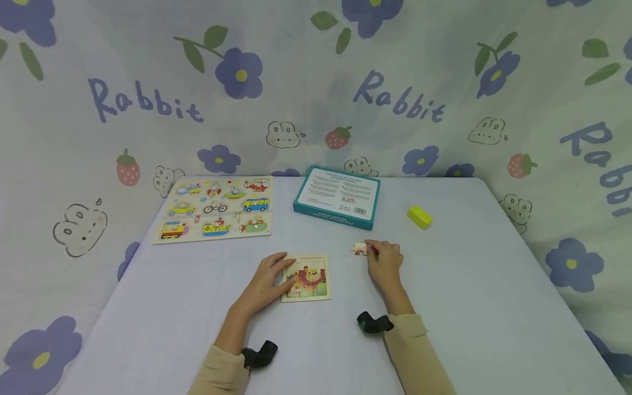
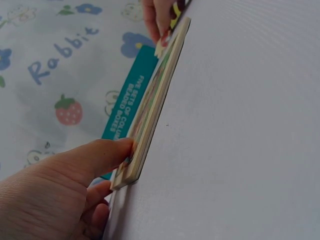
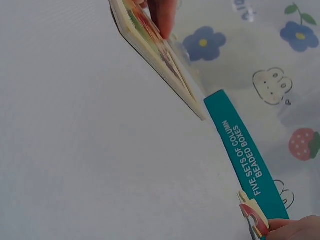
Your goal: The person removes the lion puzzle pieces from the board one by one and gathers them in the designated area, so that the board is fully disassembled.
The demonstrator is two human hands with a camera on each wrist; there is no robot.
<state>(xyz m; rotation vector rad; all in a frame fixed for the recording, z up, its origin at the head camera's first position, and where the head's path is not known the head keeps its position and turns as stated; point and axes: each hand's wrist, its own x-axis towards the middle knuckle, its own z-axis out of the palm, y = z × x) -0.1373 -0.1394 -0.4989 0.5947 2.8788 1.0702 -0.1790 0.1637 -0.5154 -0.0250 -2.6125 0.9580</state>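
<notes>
- Head view: the puzzle board [image 1: 328, 282] lies flat on the white table [image 1: 321, 345], in front of the person. The left hand [image 1: 266, 277] is spread at its left side, with thumb and finger touching the top. It looks like a light press, not a tight grip.
- The right hand [image 1: 386, 262] pinches a small puzzle piece [image 1: 361, 249] between thumb and fingers. The piece is to the right of the board, apart from it, and nearer the person than the blue-green box [image 1: 338, 197].
- The piece looks like thin wood, so it should be light and stiff. Its little knobs might chip if bent. The sides are the best place to pinch it.
- The board looks flat, hard and light too. It could slide on the smooth cloth, so its edge is a good place to hold it.
- Some things are hard to see. The left hand hides part of the animal picture. Right fingertips cover one end of the piece, and I can't tell if it touches the table, or if it is one piece or two joined. In the right wrist view, the right hand is cut off at the corner.
</notes>
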